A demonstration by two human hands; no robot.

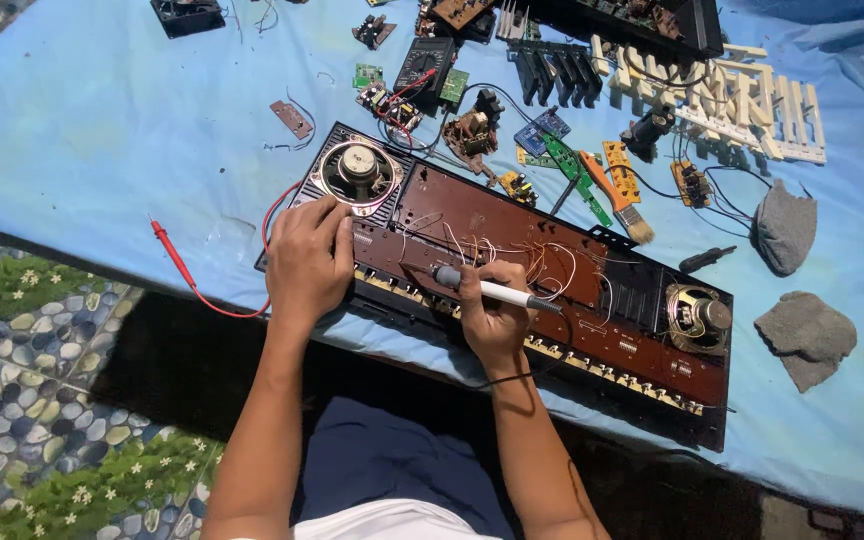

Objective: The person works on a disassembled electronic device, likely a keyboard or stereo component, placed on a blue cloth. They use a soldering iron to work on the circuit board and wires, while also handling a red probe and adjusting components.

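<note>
An opened black keyboard shell (592, 395) lies across a blue cloth (82, 120), its brown circuit board (482, 215) facing up with thin white wires over it. A round speaker (357, 172) sits at its left end and another speaker (697, 312) at its right. My left hand (307, 262) rests palm down on the shell's left end, just below the left speaker. My right hand (492, 310) grips a soldering iron (497, 291) with a white and grey handle, held over the board's front edge; I cannot make out its tip.
A red probe lead (177, 262) lies left of the shell. Beyond it sit a multimeter (424, 66), small green circuit boards (577, 175), a paintbrush (620, 203), white keyboard keys (742, 100) and black keys (557, 68). Two grey rags (802, 330) lie at right. Patterned floor (22, 400) shows lower left.
</note>
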